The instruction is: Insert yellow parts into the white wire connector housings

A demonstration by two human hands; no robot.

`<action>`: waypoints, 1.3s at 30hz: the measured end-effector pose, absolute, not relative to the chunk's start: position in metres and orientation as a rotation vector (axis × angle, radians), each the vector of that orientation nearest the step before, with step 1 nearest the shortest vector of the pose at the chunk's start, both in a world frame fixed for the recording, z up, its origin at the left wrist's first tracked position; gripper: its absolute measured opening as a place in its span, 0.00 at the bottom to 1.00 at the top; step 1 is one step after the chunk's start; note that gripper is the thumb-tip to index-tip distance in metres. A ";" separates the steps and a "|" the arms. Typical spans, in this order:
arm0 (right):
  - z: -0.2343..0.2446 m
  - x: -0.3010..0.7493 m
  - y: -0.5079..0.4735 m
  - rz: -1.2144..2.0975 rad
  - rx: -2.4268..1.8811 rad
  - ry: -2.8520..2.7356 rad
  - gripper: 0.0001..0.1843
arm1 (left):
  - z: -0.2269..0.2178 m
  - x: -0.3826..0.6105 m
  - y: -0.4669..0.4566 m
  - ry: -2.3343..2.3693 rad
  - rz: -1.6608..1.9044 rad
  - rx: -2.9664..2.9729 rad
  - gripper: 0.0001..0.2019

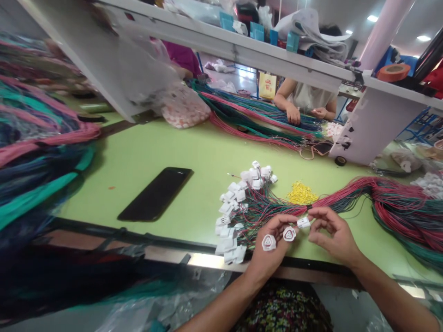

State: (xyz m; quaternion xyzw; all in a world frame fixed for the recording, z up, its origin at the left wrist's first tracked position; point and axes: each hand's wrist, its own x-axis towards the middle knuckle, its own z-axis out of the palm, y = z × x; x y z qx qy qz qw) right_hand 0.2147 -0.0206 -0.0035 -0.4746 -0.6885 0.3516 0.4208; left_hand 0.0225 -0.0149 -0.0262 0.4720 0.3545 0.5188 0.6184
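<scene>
My left hand (273,244) is closed around several thin wires that end in white plastic connectors. One connector (269,242) lies against the back of the hand, and a second connector (289,234) faces up beside the fingers. A third connector (303,222) sits between both hands, by the left fingertips. My right hand (332,235) is close to that connector, its thumb and forefinger curved apart; whether it holds something small cannot be made out. Left of my hands lies a pile of white connectors (238,193) on the bundle of red, green and dark wires (332,199).
Small yellow pieces (301,192) form a heap behind my hands. A black phone (155,193) lies on the green table (121,157). More wire bundles (41,138) hang at the left. Across the table, under a shelf (224,41), a person's hands (293,113) work at other wires.
</scene>
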 end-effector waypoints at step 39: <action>-0.013 0.231 0.052 0.346 -1.751 -2.145 0.12 | -0.031 0.018 -0.022 0.856 1.052 0.943 0.12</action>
